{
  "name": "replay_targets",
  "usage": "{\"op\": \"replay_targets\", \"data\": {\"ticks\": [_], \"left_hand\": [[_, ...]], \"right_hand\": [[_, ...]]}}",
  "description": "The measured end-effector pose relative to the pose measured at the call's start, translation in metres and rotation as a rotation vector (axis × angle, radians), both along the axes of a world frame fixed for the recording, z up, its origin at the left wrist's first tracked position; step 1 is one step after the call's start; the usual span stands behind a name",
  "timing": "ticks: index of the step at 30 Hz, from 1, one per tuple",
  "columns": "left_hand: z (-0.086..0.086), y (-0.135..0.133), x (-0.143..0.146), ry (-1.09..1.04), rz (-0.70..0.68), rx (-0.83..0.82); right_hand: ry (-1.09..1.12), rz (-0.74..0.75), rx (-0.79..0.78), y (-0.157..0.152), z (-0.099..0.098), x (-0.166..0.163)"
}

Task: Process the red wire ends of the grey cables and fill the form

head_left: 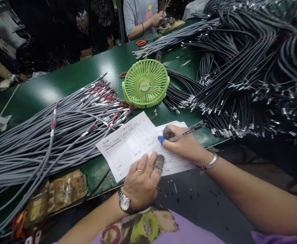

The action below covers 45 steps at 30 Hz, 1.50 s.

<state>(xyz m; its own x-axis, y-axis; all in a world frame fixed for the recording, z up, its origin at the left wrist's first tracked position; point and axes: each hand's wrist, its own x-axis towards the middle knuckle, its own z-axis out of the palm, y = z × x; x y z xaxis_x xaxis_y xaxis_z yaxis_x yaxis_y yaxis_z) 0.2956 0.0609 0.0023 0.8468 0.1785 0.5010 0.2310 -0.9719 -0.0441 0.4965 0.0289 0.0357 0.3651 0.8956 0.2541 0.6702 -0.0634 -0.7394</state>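
Note:
A white printed form [130, 142] lies at the near edge of the green table [69, 78]. My right hand [185, 145] is closed on a pen [189, 130], its tip on the sheet; the fingertips wear covers, one blue. My left hand [142, 179] rests on the lower edge of the form with fingers loosely curled, a ring and a finger cover on it, a watch at the wrist. It presses the paper down and holds nothing.
A green round fan [145, 83] lies just beyond the form. Grey cables [36, 142] spread across the left; black cables [252, 67] pile up at right. Another person [143, 17] works at the far end, near orange scissors [141, 42]. A worn cardboard piece [62, 189] sits at near left.

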Motion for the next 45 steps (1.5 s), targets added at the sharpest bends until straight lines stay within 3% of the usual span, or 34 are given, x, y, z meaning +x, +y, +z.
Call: {"op": "replay_targets", "data": {"ticks": [3,9,36,45], "left_hand": [[-0.0001,-0.0001,0.0002,0.001,0.003,0.001],[-0.0023,-0.0006,-0.0001,-0.003,0.003,-0.007],[0.0034,-0.0001,0.0006,0.003,0.016,0.016],[0.0038,0.0003,0.0008,0.009,0.009,0.011]], "right_hand": [[0.003,-0.010,-0.003,-0.0010,-0.0010,0.0001],[-0.009,-0.176,0.053,-0.0028,0.0021,-0.0002],[0.022,-0.063,-0.019,-0.0021,0.0013,0.0016],[-0.001,-0.130,0.011,-0.0006,-0.0014,0.0005]]}}
